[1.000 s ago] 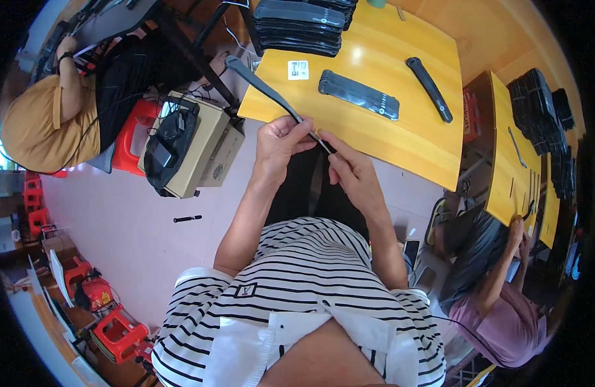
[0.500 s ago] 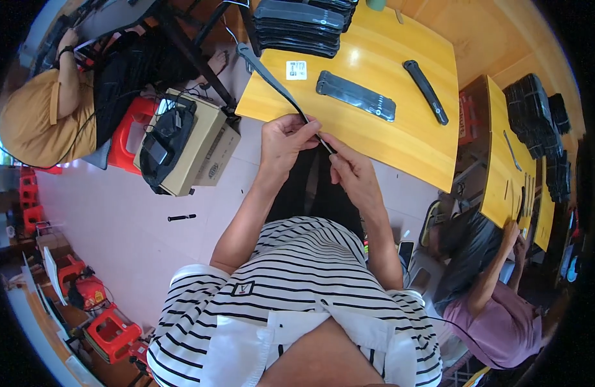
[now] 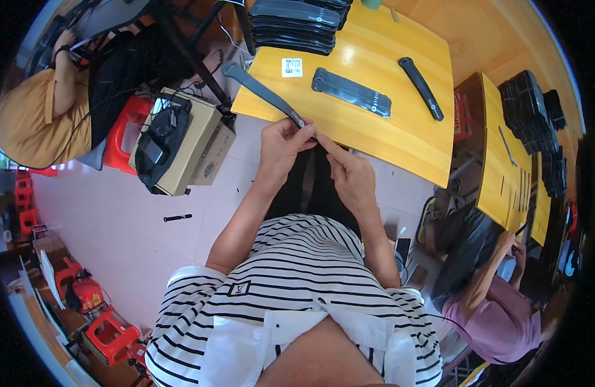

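A long dark grey strap (image 3: 262, 89) with a rounded far end slants over the table's near-left edge, its flat face turned up. My left hand (image 3: 281, 148) is closed on its near end, thumb on top. My right hand (image 3: 352, 171) is closed too, fingers curled and index finger stretched to the left thumb tip; what it pinches there is hidden. On the yellow table (image 3: 400, 151) lie a bundle of dark straps in clear wrap (image 3: 352, 92), a single dark strap (image 3: 421, 88) farther right, and a white printed label (image 3: 291, 68).
A tall stack of wrapped black straps (image 3: 294, 29) stands at the table's far left. Left of the table are a cardboard box (image 3: 207, 145) with a black bag (image 3: 158, 145) on it, and a seated person (image 3: 46, 122). Another person (image 3: 494, 319) works at a second table (image 3: 494, 187) on the right.
The strap has turned from edge-on to flat side up, its far end shifting left and down. My right hand has come closer to my left. The view has shifted slightly.
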A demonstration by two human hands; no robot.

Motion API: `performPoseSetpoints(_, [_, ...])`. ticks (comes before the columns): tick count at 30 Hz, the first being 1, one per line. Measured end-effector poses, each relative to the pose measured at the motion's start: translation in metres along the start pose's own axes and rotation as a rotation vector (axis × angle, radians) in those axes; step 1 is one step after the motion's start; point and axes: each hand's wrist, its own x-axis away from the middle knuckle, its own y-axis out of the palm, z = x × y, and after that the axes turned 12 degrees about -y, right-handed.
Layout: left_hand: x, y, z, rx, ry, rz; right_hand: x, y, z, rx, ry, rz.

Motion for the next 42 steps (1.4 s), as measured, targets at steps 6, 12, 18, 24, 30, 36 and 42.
performPoseSetpoints(6, [0.000,0.004,-0.001,0.005,0.004,-0.035,0.005,0.003,-0.004,0.151,-0.078,0.059])
performPoseSetpoints(12, [-0.004,0.007,-0.004,0.062,-0.032,-0.040,0.009,0.007,-0.008,0.312,-0.051,0.054])
performPoseSetpoints(18, [-0.008,0.010,-0.004,0.058,-0.143,-0.053,0.009,0.004,0.002,0.257,-0.067,0.078])
performPoseSetpoints(24, [-0.017,0.014,-0.011,-0.032,-0.123,-0.062,0.012,0.007,0.008,0.249,-0.073,0.129])
performPoseSetpoints(30, [-0.020,0.017,-0.027,-0.143,-0.067,0.008,0.015,0.015,0.013,0.394,-0.064,0.121])
performPoseSetpoints(36, [-0.019,0.012,-0.023,-0.162,-0.134,-0.058,0.016,0.006,0.028,0.242,-0.070,0.074])
performPoseSetpoints(42, [-0.006,0.017,-0.006,-0.209,-0.248,-0.112,0.017,-0.010,0.032,-0.489,0.259,0.023])
